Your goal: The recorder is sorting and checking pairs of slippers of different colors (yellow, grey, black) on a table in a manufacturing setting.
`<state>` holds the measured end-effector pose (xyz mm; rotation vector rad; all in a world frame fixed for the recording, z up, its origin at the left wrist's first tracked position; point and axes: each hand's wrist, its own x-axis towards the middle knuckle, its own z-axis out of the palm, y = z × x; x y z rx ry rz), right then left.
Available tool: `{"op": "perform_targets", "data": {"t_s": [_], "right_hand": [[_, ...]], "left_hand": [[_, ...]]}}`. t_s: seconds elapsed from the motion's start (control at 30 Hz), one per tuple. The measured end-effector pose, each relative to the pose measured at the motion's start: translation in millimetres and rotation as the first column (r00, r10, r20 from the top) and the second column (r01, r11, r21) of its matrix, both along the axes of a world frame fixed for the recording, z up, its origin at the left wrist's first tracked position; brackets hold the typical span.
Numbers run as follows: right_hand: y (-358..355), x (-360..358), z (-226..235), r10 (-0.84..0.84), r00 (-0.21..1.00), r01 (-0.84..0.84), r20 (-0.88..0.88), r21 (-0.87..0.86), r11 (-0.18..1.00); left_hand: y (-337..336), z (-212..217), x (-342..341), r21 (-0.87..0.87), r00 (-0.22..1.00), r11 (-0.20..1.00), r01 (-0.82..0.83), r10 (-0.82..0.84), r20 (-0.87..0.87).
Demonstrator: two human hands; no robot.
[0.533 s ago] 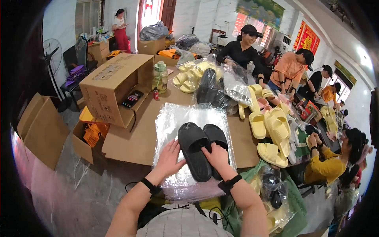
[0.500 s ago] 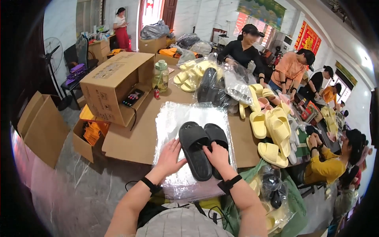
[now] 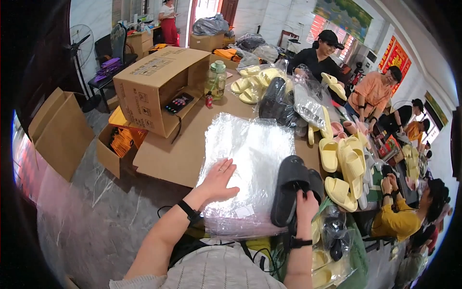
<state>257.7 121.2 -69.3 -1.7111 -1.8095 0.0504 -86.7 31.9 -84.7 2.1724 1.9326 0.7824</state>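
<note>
My right hand (image 3: 306, 208) grips a pair of black slide sandals (image 3: 290, 192) by their inner straps, at the right edge of a stack of clear plastic bags (image 3: 248, 144). The second sandal lies partly hidden behind the first. My left hand (image 3: 219, 180) rests with fingers spread on the bags' left side and holds nothing. A small pale label (image 3: 244, 211) shows near the bags' lower edge.
An open cardboard box (image 3: 159, 86) with a phone (image 3: 179, 103) inside stands at the left. Beyond the bags are a green bottle (image 3: 215, 79) and bagged black sandals (image 3: 276, 102). Yellow slides (image 3: 350, 164) are heaped at the right. Several people work along the right side.
My right hand has carried the black sandals rightward from the middle of the plastic bags to their right edge. My left hand has come off the sandal's side and lies on the bags.
</note>
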Motion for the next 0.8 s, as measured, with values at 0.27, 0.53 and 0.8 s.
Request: {"op": "perform_targets", "data": {"t_s": [0.27, 0.53, 0.8], "right_hand": [[-73, 40, 28, 0.075, 0.886, -0.023, -0.458, 0.118, 0.993], [-81, 39, 45, 0.226, 0.771, -0.091, -0.595, 0.248, 0.965], [-85, 34, 40, 0.201, 0.878, -0.095, -0.435, 0.253, 0.963]], "left_hand": [[1, 25, -13, -0.144, 0.988, 0.981, 0.129, -0.140, -0.065], [-30, 34, 25, -0.034, 0.933, 0.943, 0.331, -0.333, -0.140], [-30, 15, 28, -0.008, 0.952, 0.962, 0.273, -0.271, -0.141]]}}
